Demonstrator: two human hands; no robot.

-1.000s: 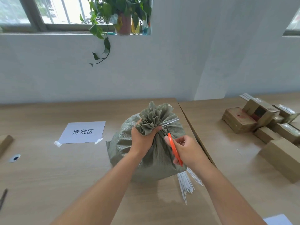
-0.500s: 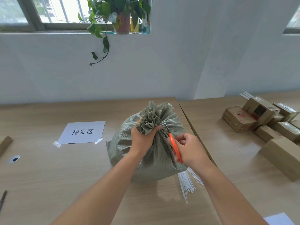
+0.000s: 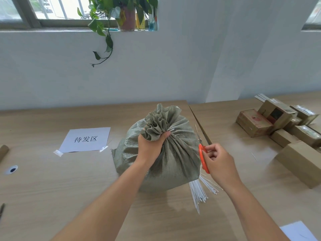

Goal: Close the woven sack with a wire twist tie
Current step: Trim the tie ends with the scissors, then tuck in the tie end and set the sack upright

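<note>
A grey-green woven sack stands on the wooden table, its mouth gathered into a ruffled neck. My left hand grips that neck from the left. A short stub of white wire twist tie sticks out at the neck by my thumb. My right hand is to the right of the sack, apart from it, and holds orange-handled scissors with the thin blades pointing up.
A bundle of white wire ties lies under the sack's right front. A taped paper label lies to the left. Cardboard boxes crowd the right table. A seam divides the two tables.
My right hand has drawn the scissors away from the sack's neck, down and to the right. The long wire ends at the neck are gone; a short stub shows. My left hand keeps its grip.
</note>
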